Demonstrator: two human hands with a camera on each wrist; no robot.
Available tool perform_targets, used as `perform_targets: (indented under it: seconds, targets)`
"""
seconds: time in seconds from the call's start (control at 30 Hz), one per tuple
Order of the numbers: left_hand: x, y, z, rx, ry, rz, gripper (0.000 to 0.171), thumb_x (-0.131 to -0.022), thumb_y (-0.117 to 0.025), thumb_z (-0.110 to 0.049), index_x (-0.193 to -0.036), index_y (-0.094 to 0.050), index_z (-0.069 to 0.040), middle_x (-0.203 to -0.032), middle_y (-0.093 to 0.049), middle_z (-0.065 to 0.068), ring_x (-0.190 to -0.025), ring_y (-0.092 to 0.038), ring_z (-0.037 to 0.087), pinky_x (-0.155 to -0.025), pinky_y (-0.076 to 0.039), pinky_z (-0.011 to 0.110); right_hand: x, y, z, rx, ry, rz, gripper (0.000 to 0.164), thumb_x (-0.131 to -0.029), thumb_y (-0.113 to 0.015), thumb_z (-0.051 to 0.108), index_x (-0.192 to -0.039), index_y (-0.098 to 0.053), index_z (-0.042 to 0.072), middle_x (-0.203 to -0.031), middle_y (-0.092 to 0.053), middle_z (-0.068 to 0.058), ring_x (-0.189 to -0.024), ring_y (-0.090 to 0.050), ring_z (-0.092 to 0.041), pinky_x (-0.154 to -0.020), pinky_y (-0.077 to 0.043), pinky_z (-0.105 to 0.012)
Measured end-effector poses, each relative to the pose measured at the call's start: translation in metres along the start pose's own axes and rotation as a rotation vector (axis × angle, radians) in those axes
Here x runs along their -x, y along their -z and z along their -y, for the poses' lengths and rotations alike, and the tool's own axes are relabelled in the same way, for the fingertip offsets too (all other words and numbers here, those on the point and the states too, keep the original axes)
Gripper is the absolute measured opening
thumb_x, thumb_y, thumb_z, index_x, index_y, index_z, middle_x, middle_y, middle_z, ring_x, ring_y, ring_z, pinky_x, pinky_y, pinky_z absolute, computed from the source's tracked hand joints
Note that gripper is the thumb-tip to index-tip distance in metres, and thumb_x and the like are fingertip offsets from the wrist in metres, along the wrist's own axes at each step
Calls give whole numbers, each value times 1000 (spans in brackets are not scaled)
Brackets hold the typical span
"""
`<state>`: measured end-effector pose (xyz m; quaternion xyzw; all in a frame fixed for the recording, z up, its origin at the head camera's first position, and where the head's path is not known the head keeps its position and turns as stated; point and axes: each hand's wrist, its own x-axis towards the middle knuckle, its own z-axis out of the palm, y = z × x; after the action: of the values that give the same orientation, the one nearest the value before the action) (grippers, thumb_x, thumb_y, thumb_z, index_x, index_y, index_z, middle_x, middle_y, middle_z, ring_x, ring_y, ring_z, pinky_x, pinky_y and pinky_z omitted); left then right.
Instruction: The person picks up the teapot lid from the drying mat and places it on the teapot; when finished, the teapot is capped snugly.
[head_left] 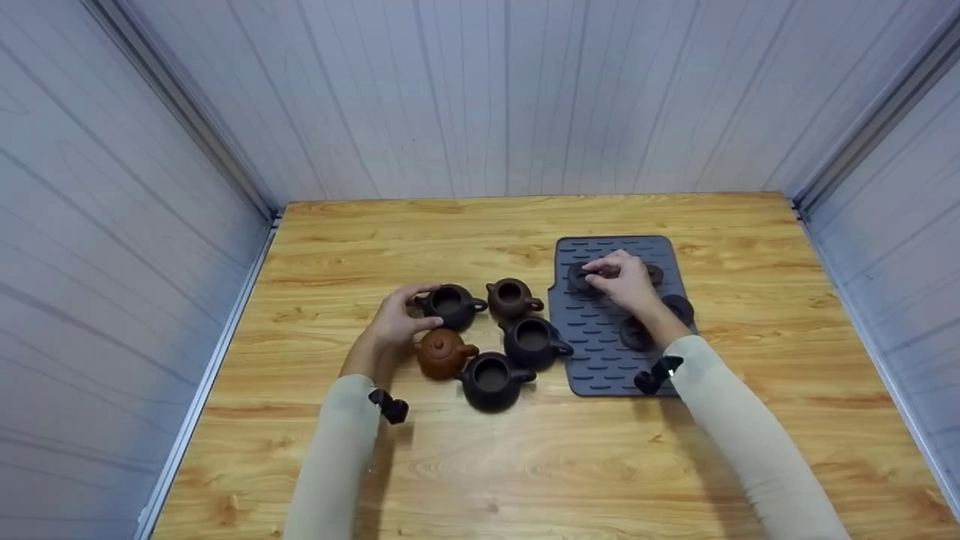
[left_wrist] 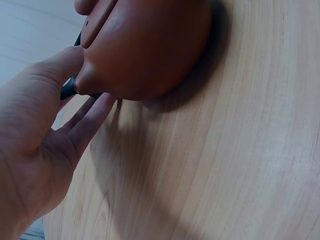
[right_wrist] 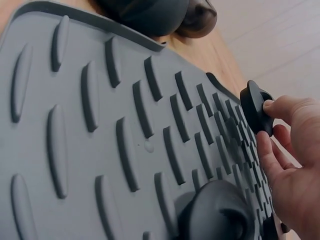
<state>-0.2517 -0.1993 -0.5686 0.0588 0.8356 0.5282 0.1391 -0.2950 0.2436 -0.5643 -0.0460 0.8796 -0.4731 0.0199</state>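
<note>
My left hand (head_left: 397,322) grips a lidless black teapot (head_left: 463,318) at its spout side, thumb on the near side and fingers on the far side. Just in front of that thumb stands a reddish-brown teapot (head_left: 441,361) with its lid on, which hides most of the black one in the left wrist view. Over the grey ridged mat (head_left: 592,367), my right hand (head_left: 626,283) pinches a black teapot lid (right_wrist: 254,106) by its knob. Whether this lid touches the mat cannot be told.
A lidless dark brown teapot (head_left: 510,309) and two lidless black teapots, one nearer the mat (head_left: 525,358) and one in front (head_left: 491,401), stand close together. Other lids lie on the mat: one behind the hand (head_left: 655,274), one by the right edge (head_left: 681,306), one beside the wrist (head_left: 634,334).
</note>
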Motion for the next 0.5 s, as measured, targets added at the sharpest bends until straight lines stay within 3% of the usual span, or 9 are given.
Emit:
perform_targets:
  seconds: [0.27, 0.5]
  targets:
    - [-2, -1, 0, 23, 4, -12, 63, -99, -82, 2, -159, -63, -6, -162, -55, 27, -147, -61, 46, -126, -52, 54, 2, -1, 11, 23, 44, 3, 23, -104, -81, 10, -124, -85, 2, -123, -70, -20, -108, -71, -26, -88, -51, -17]
    - [-3, -1, 0, 29, 21, -17, 64, -99, -83, 1, -159, -63, -9, -163, -57, 23, -145, -61, 41, -124, -53, 50, 0, -7, 27, -23, 56, 31, 20, -104, -80, 9, -122, -85, 2, -120, -67, -18, -106, -71, -26, -82, -52, -12]
